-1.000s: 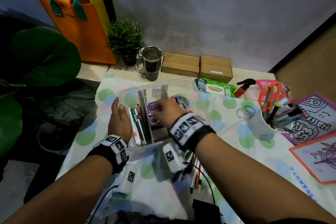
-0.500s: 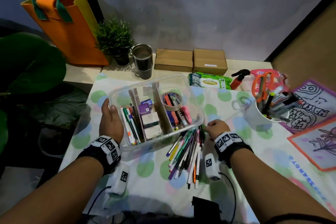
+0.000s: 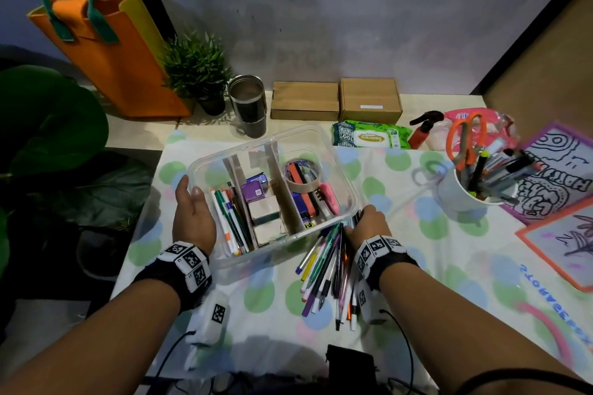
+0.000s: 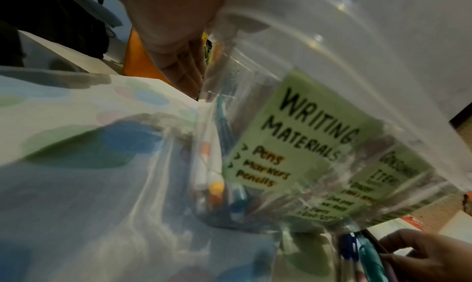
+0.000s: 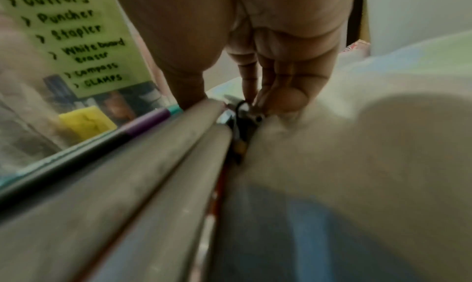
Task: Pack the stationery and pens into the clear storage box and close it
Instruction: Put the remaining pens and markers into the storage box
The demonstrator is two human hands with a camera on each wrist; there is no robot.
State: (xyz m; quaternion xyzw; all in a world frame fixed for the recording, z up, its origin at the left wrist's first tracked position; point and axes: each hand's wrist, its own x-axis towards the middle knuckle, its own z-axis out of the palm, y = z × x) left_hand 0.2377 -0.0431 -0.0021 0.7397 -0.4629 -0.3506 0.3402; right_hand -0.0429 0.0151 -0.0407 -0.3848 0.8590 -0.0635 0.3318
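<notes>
The clear storage box [image 3: 208,176] stands open on the dotted cloth, split by card dividers. It holds markers [image 3: 229,221] on the left, small purple and white boxes [image 3: 256,192] in the middle, and a tape roll [image 3: 303,175] on the right. My left hand [image 3: 192,218] grips the box's left wall, thumb over the rim, fingers [image 4: 178,64] outside. A loose pile of pens [image 3: 324,272] lies against the box's front right corner. My right hand [image 3: 369,224] pinches the pens' far ends between thumb and fingers [image 5: 281,96]. Green labels [image 4: 293,141] show on the box's front wall.
A white cup [image 3: 455,196] with pens and orange scissors [image 3: 465,138] stands at the right, beside drawings [image 3: 561,170]. At the back are a wipes pack [image 3: 369,138], two cardboard boxes [image 3: 305,99], a steel tumbler [image 3: 248,106], a small plant [image 3: 195,67] and an orange bag [image 3: 112,58].
My right hand came out of the box's middle compartment, swung to the right of the box, then settled on the pens' ends. The left hand stayed on the box's left wall.
</notes>
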